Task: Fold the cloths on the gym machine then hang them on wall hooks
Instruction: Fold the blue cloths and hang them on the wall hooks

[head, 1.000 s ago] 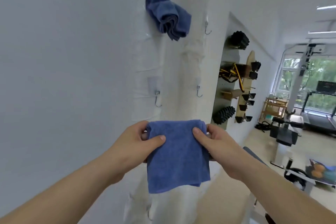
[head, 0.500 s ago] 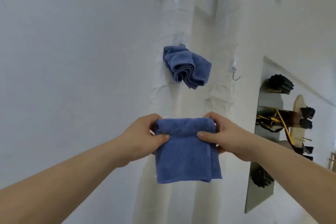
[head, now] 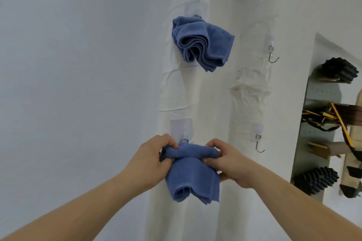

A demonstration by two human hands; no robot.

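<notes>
A folded blue cloth (head: 193,174) hangs in front of the white wrapped column, its top edge bunched right under the lower left wall hook (head: 184,140). My left hand (head: 154,157) pinches the cloth's top left end and my right hand (head: 228,159) pinches its top right end. The hook's tip is hidden behind the cloth. Higher on the same column another blue cloth (head: 201,42) hangs bunched from the upper left hook.
Two bare metal hooks are on the neighbouring column, an upper hook (head: 272,55) and a lower hook (head: 259,144). At the right edge a wall rack (head: 323,123) holds black foam rollers and yellow-black bands. Plain white wall fills the left.
Both hands have carried the cloth forward up to the lower left hook and squeezed its top edge together. The view has closed in on the column.
</notes>
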